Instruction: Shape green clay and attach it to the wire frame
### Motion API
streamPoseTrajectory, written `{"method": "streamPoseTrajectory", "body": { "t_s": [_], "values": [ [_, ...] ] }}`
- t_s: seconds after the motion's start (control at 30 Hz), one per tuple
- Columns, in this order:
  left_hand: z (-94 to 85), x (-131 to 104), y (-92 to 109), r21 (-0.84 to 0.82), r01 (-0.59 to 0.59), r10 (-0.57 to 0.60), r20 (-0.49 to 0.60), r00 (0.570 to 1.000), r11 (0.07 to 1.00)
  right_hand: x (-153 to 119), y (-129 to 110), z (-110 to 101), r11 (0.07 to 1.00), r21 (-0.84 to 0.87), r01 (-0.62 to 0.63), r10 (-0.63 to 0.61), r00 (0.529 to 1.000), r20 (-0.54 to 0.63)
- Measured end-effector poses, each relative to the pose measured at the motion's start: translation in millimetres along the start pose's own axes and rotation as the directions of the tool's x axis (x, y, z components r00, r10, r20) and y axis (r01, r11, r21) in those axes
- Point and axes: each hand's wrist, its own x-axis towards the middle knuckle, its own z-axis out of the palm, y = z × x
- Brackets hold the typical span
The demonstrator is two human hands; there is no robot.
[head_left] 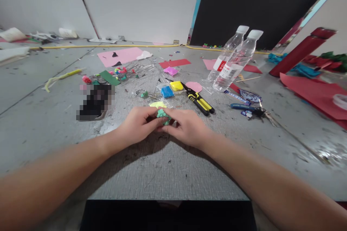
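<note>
Across most of the view, a grey desk (168, 177). At 2 o'clock, well out, a red flask (300, 52); nearer on much the same bearing, two clear bottles (234, 65) with white caps, side by side. Around the centre of the dial, the left hand (138, 122) at 9 o'clock and the right hand (187, 126) at 3. Back at 2 o'clock, near the right hand, yellow-and-black pliers (199, 101). At 1, a yellow packet (176, 86); at 12, just beside it, a blue packet (167, 91). Just beyond the fingers, toward 12, a pale yellow piece (158, 105). Dead centre, pinched between the fingers of both hands and partly hidden by them, a mint-green lump (162, 114).
</note>
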Motion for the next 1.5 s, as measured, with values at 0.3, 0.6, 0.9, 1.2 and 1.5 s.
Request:
{"method": "streamPoseTrajectory", "body": {
  "t_s": [0.3,0.6,0.9,1.2,1.5],
  "values": [
    [2.1,0.8,-3.7,-0.215,0.122,-0.107,0.083,0.991,0.969,0.0,4.1,-5.4,0.993,0.106,0.054,-0.049,0.998,-0.049],
    [1.8,4.4,-2.6,-0.36,0.263,-0.216,0.165,0.962,0.895,-1.1,-2.0,-1.9,0.974,0.218,0.067,-0.066,0.998,-0.016],
    [4.7,0.1,-6.2,-0.284,0.178,-0.191,-0.018,0.981,0.942,-2.2,3.3,12.3,0.768,0.596,-0.233,0.192,0.972,0.133],
    [4.4,0.3,3.9,-0.439,0.189,-0.123,0.175,0.977,0.878,1.6,2.0,-3.0,1.0,-0.004,-0.017,0.017,1.0,-0.025],
    [12.0,-1.0,2.2,-0.595,0.308,-0.145,0.306,0.941,0.742,2.8,1.9,-10.4,0.98,-0.199,0.006,0.008,0.998,0.07]
  ]
}}
